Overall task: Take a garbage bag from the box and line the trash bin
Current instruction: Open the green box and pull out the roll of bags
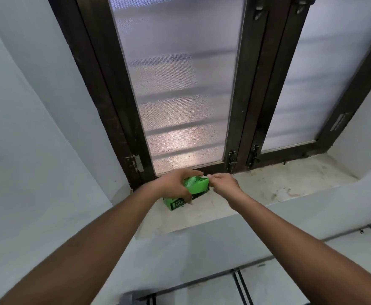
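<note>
Progress: early, by my reading; the box is being opened or a bag drawn out, no bag is free of it, and the trash bin is not in view, so lining it is all left to do.
Wall (37, 128): smooth, pale painted plaster, matte.
Left hand (175, 186): its grip is curled over the box, thumb low on the near face, fingers across the top, steadying it.
Box (175, 203): small green card carton with dark print, standing on the sill close to the window frame; its raised green top part (196, 184) looks glossy, flap or bag roll I cannot tell.
Right hand (223, 183): grip closed in a fingertip pinch at the right corner of that green part.
Sill (290, 183): pale speckled stone, scuffed and stained.
Window (180, 84): dark wooden frame, fine mesh panes, metal latches.
</note>
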A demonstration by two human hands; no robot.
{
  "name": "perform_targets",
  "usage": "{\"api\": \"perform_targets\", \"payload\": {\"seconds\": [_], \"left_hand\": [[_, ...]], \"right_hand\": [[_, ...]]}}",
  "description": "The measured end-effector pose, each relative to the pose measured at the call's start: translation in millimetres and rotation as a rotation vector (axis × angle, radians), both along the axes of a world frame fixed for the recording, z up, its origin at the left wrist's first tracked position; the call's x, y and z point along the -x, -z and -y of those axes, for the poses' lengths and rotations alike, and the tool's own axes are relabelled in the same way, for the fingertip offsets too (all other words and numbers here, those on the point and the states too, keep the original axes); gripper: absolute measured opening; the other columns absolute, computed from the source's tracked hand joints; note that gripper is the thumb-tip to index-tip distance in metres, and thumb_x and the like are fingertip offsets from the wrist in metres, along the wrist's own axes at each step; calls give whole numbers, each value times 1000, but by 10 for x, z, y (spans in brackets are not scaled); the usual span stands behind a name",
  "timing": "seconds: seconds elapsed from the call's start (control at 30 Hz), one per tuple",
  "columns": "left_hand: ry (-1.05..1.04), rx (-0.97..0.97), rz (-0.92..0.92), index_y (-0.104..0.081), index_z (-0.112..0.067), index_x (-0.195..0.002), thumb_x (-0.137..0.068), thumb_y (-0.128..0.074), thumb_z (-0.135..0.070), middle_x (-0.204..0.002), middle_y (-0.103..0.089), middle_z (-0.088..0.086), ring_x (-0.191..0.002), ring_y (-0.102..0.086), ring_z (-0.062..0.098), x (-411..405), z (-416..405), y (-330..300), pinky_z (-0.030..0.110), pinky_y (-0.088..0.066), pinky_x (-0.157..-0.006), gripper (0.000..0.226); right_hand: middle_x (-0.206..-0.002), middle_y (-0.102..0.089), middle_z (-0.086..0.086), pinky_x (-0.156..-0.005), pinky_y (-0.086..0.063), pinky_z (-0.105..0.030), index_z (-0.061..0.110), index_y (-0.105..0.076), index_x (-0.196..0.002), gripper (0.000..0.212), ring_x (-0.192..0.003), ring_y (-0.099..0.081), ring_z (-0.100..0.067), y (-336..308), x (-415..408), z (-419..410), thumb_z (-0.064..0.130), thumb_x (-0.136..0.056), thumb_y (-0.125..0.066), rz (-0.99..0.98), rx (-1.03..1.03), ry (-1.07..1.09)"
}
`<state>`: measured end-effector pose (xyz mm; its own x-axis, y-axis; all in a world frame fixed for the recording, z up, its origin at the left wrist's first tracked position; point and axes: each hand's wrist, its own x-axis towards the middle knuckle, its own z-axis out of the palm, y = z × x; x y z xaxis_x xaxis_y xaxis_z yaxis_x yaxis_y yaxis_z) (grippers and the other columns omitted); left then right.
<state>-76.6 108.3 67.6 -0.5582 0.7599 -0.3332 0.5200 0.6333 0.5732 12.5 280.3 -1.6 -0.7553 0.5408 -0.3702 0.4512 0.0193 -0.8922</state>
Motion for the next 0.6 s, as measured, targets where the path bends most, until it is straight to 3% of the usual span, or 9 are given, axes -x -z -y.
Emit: {"api": "perform_targets", "payload": {"seconds": [0.1,0.23,0.43,0.5,0.6], "left_hand": [[174,218,-137,-45,-54,-146,-71,-84,-22,-136,-55,-4,-119,-55,23,36,-185,-288,38,-51,-98,91],[342,424,-295,-45,-51,-148,-76,-81,-21,-134,-56,1,-109,-53,22,5,-430,-582,36,-51,-92,85],[418,541,-378,-49,-47,-147,-76,-81,-18,-121,-58,0,-102,-55,22,-50,-678,-861,32,-49,-82,83],[446,572,-423,-51,-47,-145,-74,-81,-17,-114,-54,-2,-100,-54,21,-84,-741,-940,32,-50,-81,83],[480,595,-506,-53,-45,-144,-72,-79,-19,-115,-54,-3,-99,-51,19,-147,-838,-1007,31,-49,-77,81]], "right_hand": [[-109,-74,-15,-75,-61,-35,7,-72,-111,26,-95,-71,-28,8,-25,48,24,-103,-53,-116,456,37],[-117,-69,-20,-78,-61,-41,4,-63,-118,36,-98,-70,-37,92,-68,75,34,-106,-49,-137,759,151],[-113,-67,-18,-65,-61,-33,9,-66,-118,40,-93,-69,-32,85,-55,72,44,-101,-55,-170,886,188],[-120,-67,-20,-70,-62,-34,7,-66,-126,47,-102,-67,-34,91,-49,65,45,-99,-57,-179,907,186],[-136,-63,-22,-89,-58,-38,5,-63,-134,54,-110,-64,-35,102,-36,47,45,-99,-58,-217,940,185]]}}
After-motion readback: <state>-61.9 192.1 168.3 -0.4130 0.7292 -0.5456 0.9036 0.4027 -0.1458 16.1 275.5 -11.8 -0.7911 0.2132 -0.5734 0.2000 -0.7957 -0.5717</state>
